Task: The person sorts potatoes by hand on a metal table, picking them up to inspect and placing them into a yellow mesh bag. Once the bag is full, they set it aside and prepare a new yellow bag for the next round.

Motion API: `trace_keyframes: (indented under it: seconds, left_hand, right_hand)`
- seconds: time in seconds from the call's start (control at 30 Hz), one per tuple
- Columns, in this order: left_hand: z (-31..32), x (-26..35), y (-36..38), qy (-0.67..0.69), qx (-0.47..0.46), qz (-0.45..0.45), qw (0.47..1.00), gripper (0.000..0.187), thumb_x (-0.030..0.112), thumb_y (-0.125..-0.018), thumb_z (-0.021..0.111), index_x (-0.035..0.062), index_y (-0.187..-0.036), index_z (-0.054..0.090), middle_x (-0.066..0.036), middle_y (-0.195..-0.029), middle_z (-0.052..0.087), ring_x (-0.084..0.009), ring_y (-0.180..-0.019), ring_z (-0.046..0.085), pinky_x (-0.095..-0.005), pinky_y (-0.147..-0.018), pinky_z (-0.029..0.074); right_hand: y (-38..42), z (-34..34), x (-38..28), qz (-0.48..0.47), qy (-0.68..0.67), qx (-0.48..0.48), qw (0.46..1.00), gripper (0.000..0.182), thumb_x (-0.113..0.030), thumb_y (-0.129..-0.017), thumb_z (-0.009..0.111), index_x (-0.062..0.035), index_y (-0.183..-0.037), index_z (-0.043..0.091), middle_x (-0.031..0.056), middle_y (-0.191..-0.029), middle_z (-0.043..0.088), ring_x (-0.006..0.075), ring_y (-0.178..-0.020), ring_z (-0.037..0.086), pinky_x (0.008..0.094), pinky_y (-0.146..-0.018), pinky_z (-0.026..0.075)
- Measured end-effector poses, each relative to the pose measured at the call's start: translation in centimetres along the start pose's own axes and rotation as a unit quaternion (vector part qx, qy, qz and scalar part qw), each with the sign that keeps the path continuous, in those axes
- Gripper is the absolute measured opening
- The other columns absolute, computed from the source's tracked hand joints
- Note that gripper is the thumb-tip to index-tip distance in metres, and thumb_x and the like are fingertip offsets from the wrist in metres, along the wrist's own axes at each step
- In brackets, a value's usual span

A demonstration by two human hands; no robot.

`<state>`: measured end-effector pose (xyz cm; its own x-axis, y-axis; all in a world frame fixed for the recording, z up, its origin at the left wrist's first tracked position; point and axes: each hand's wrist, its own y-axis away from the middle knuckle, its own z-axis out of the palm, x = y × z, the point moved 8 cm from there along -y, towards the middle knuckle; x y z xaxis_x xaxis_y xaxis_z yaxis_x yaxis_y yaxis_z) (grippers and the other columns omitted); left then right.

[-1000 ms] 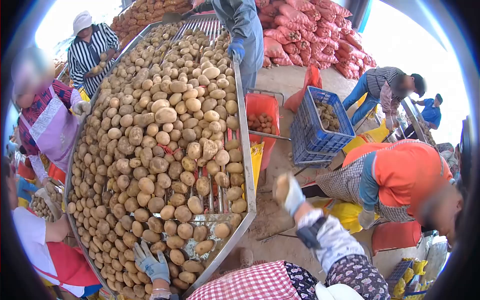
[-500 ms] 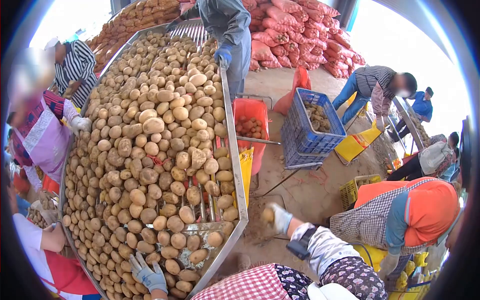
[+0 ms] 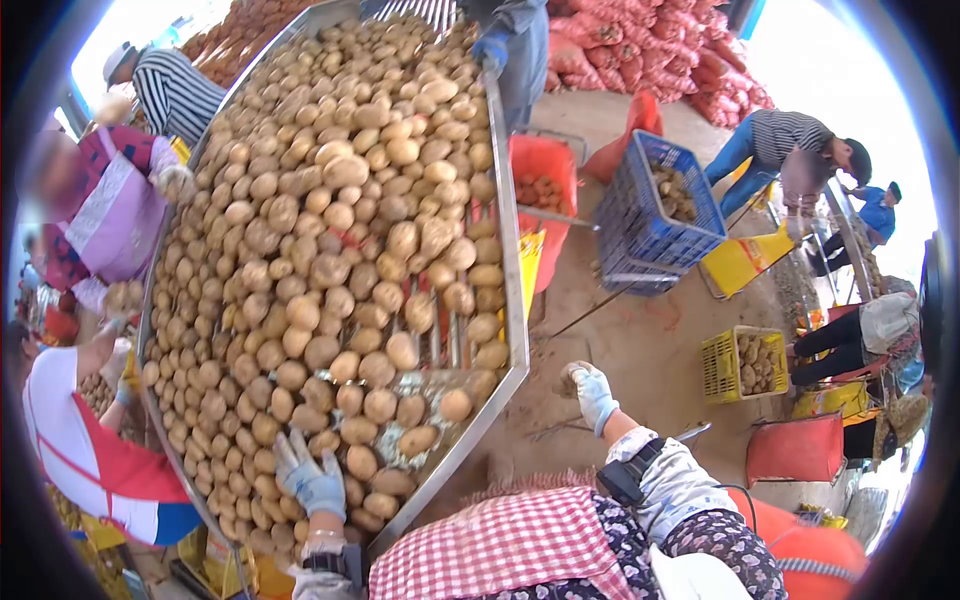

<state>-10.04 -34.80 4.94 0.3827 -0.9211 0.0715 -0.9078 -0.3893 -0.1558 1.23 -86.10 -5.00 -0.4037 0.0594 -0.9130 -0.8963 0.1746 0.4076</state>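
A metal-edged sorting table [image 3: 513, 235] is covered with a thick layer of potatoes [image 3: 345, 170]. My left hand [image 3: 312, 480], in a pale glove, lies on the potatoes near the table's front edge with its fingers spread. Out to the right of the table, my right hand [image 3: 592, 395], also gloved, is held above the floor. Its fingers are closed around a potato [image 3: 570, 379], which is partly hidden by them.
Blue crates [image 3: 660, 215] with potatoes stand right of the table, beside a red container [image 3: 542, 185]. A yellow crate [image 3: 745, 365] is farther right. Several people work around the left side, the far end and the right; red sacks [image 3: 640, 50] are stacked behind.
The view has shifted, so the table sits farther right. My right hand still holds its potato beside the table. The person in orange at the right has bent lower, uncovering the yellow crate.
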Motion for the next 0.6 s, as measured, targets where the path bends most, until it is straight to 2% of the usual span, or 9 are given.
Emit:
trace_keyframes:
  seconds: [0.03,0.1,0.13,0.23,0.27,0.33,0.5,0.57,0.6]
  left_hand:
    - [0.1,0.1,0.0,0.001,0.002,0.004,1.0,0.067,0.037,-0.086,0.057,0.0086,-0.143,0.037,-0.019,-0.15,0.028,-0.0407,-0.136,0.028,-0.0519,-0.112,0.02]
    - [0.0,0.3,0.1,-0.002,-0.004,0.01,1.0,0.069,0.039,-0.086,0.056,0.0097,-0.144,0.035,-0.019,-0.151,0.027,-0.0406,-0.137,0.026,-0.0527,-0.113,0.019]
    - [-0.1,0.4,0.3,-0.013,0.014,0.02,1.0,0.065,0.038,-0.087,0.056,0.0109,-0.143,0.038,-0.018,-0.151,0.028,-0.0389,-0.137,0.028,-0.0524,-0.111,0.022]
    - [-0.1,0.4,0.9,-0.003,0.011,0.048,0.999,0.069,0.039,-0.087,0.056,0.0108,-0.146,0.033,-0.017,-0.152,0.026,-0.0384,-0.139,0.023,-0.0518,-0.113,0.018]
    - [-0.1,0.3,1.2,0.002,0.012,0.053,0.999,0.069,0.039,-0.087,0.056,0.0108,-0.146,0.033,-0.017,-0.152,0.026,-0.0384,-0.139,0.023,-0.0518,-0.113,0.018]
    - [0.2,0.3,1.3,0.04,-0.009,0.082,0.996,0.073,0.041,-0.085,0.058,0.0081,-0.146,0.032,-0.018,-0.153,0.023,-0.0399,-0.14,0.019,-0.0532,-0.115,0.013]
    - [-2.4,3.4,4.6,0.053,-0.028,0.144,0.988,0.077,0.041,-0.083,0.058,0.007,-0.146,0.031,-0.023,-0.152,0.02,-0.042,-0.142,0.014,-0.054,-0.116,0.007]
    - [-1.5,6.3,6.7,0.066,-0.116,0.215,0.968,0.079,0.04,-0.082,0.059,0.0063,-0.147,0.028,-0.022,-0.153,0.019,-0.0437,-0.14,0.016,-0.0571,-0.114,0.007]
    - [-0.7,6.8,7.0,0.074,-0.153,0.18,0.969,0.081,0.04,-0.08,0.06,0.0062,-0.147,0.028,-0.022,-0.153,0.018,-0.0441,-0.14,0.014,-0.0573,-0.115,0.003]
  right_hand:
    - [1.4,0.9,0.6,0.009,0.0,-0.008,1.0,0.032,-0.033,-0.094,0.056,-0.0043,-0.103,0.065,0.006,-0.09,0.067,0.0176,-0.087,0.062,0.0317,-0.078,0.048]
    - [5.2,0.5,1.6,0.133,0.092,0.079,0.984,0.043,-0.039,-0.094,0.057,-0.0001,-0.109,0.064,0.0059,-0.098,0.067,0.015,-0.094,0.059,0.0279,-0.085,0.045]
    - [5.9,0.7,1.9,0.109,0.087,0.09,0.986,0.05,-0.043,-0.094,0.057,0.0026,-0.113,0.062,0.0054,-0.102,0.066,0.0141,-0.095,0.058,0.0254,-0.088,0.042]
    - [6.6,0.9,2.5,0.037,0.135,0.11,0.984,0.047,-0.04,-0.093,0.059,0.0009,-0.117,0.061,0.0049,-0.104,0.064,0.0126,-0.089,0.058,0.0269,-0.083,0.045]
    - [6.6,0.5,2.6,0.034,0.135,0.117,0.983,0.047,-0.04,-0.093,0.059,0.0009,-0.117,0.061,0.0049,-0.104,0.064,0.0126,-0.089,0.058,0.0269,-0.083,0.045]
    - [5.7,1.2,3.1,0.076,0.169,0.019,0.983,0.041,-0.033,-0.092,0.061,-0.0005,-0.118,0.061,0.0091,-0.111,0.066,0.0184,-0.103,0.059,0.0298,-0.092,0.044]
    - [2.5,0.8,-1.4,0.019,0.233,0.03,0.972,0.039,-0.027,-0.09,0.062,-0.0027,-0.12,0.06,0.0097,-0.111,0.067,0.0172,-0.102,0.061,0.0294,-0.089,0.046]
    - [0.1,1.2,-3.6,-0.017,0.307,0.009,0.951,0.039,-0.026,-0.088,0.063,-0.005,-0.121,0.06,0.0101,-0.111,0.067,0.0192,-0.1,0.063,0.0299,-0.088,0.047]
    - [-1.5,1.5,-4.2,-0.02,0.304,0.007,0.952,0.039,-0.026,-0.088,0.063,-0.005,-0.121,0.06,0.0101,-0.111,0.067,0.0192,-0.1,0.063,0.0299,-0.088,0.047]
